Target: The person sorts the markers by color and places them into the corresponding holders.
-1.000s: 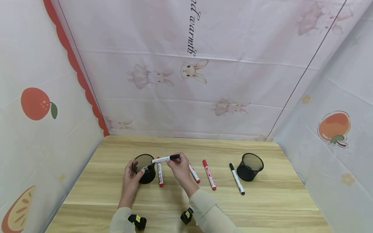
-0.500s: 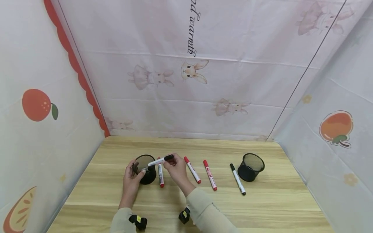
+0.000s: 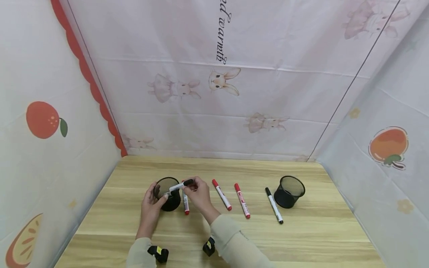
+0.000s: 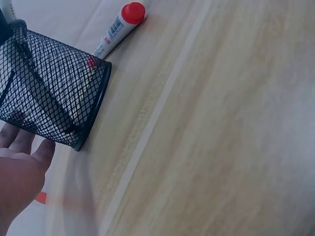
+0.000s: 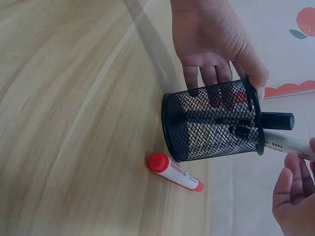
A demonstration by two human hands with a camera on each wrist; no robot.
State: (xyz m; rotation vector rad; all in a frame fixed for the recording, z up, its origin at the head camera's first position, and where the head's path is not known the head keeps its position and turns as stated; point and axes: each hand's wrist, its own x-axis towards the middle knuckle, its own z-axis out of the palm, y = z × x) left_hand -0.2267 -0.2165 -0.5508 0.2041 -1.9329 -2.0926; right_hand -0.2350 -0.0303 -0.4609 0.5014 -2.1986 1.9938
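Marker [image 3: 178,186], label [image 5: 276,143] unclear, moved into cup [image 3: 171,204]; right fingers [image 5: 297,179] pinching it; left fingers [image 5: 209,75] grip cup; backdrop [image 3: 207,139] reads "warmth".

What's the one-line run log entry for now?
left hand: holds mesh pen cup | right hand: holds black-capped marker, end inside cup

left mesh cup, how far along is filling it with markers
Done: one black-capped marker is already in the left mesh cup. In hand: the left hand steadies the cup; the right hand holds a second marker, its lower end inside the rim. Left to do, perhaps: three red markers and a black marker on the table.
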